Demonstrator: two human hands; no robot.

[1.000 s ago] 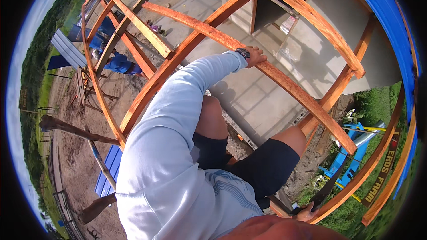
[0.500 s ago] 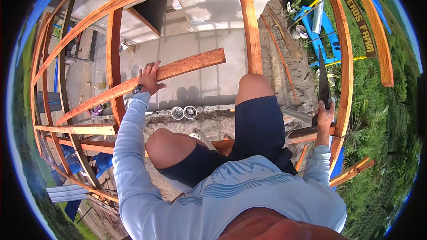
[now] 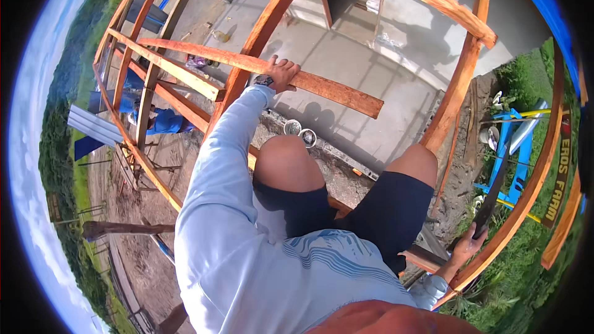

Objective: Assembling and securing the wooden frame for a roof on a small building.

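Perched high in an orange timber frame (image 3: pixel 461 80), knees bent above a concrete floor (image 3: pixel 371 86) far below. Left hand (image 3: pixel 283 73) closed over the top edge of a loose plank (image 3: pixel 260 68), gripping it near mid-length. Plank lying roughly level, its far end crossing the frame members at the upper left, its near end (image 3: pixel 370 106) unsupported and clear of the right post. Right hand (image 3: pixel 467 244) wrapped round the handle of a long dark tool (image 3: pixel 492 195), likely a blade or bar, held low beside a curved outer beam (image 3: pixel 526 204); tool pointing up and away, apart from the plank.

Step in hand, as judged: positioning the plank across the frame before fixing. Not yet seated or fastened at the free end.

Next move calls for: firm grip kept on the plank, free end brought against a frame member, body weight kept steady on the perch. Risk: plank slipping off and falling to the floor; a person in blue (image 3: pixel 162 120) stands below at left.
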